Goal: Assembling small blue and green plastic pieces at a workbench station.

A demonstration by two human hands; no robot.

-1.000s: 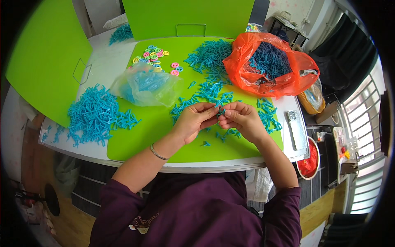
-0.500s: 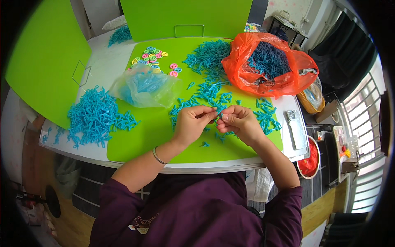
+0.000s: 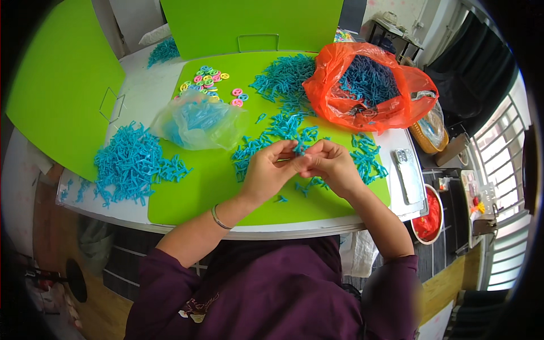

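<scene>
Over the middle of a green mat (image 3: 209, 198), my left hand (image 3: 271, 170) and my right hand (image 3: 335, 168) meet fingertip to fingertip. Pinched between them is a small blue plastic piece (image 3: 299, 148), thin and branched; whether it is one piece or two joined ones I cannot tell. Similar blue pieces (image 3: 286, 126) lie scattered just beyond my fingers, and more blue pieces (image 3: 367, 158) are to the right of my right hand. A single blue piece (image 3: 281, 199) rests nearer me. The fingertips partly hide what they hold.
A big blue heap (image 3: 124, 164) sits at the left beside a translucent bag (image 3: 201, 122). Coloured plastic rings (image 3: 207, 79) lie behind it. An orange-red bag (image 3: 323, 85) of darker pieces stands at back right, next to another heap (image 3: 283, 76). A phone (image 3: 409, 175) lies at the right edge.
My fingers have drawn closer together, and my right thumb and fingers have shifted in toward the left hand. The blue piece now stands up more visibly between the fingertips.
</scene>
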